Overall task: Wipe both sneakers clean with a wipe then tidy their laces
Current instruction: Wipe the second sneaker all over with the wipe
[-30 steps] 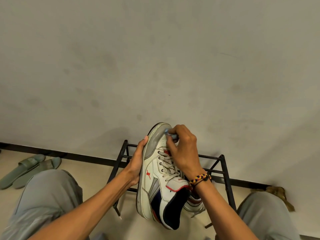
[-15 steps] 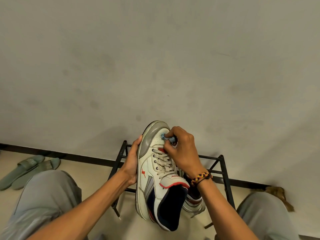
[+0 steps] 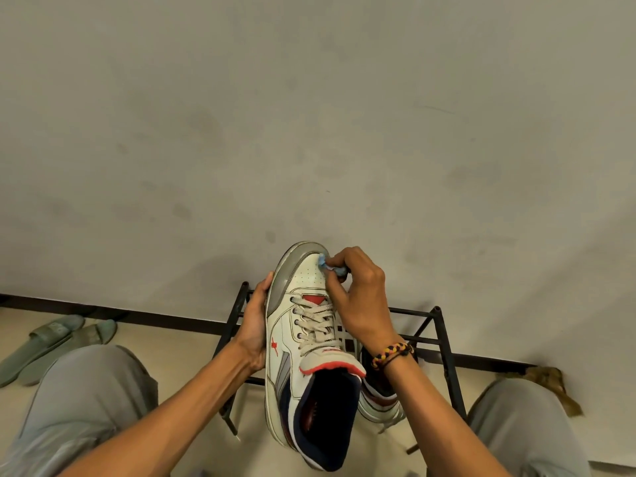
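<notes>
Two hands on sneaker (image 3: pixel 303 342), left hand (image 3: pixel 256 330) still gripping its side, right hand (image 3: pixel 358 297) pinching blue wipe (image 3: pixel 328 265), shifted onto sneaker's toe edge, second sneaker (image 3: pixel 380 394) behind.

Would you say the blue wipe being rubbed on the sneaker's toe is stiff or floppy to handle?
Probably floppy: the wipe sits bunched into a small wad, pinched by the right hand. Likely light, since fingertips alone hold it against the sneaker.

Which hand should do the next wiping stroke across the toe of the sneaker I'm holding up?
The right hand. It already pinches the blue wipe against the sneaker at its toe, while the left hand grips the sneaker's side, steadying it.
</notes>
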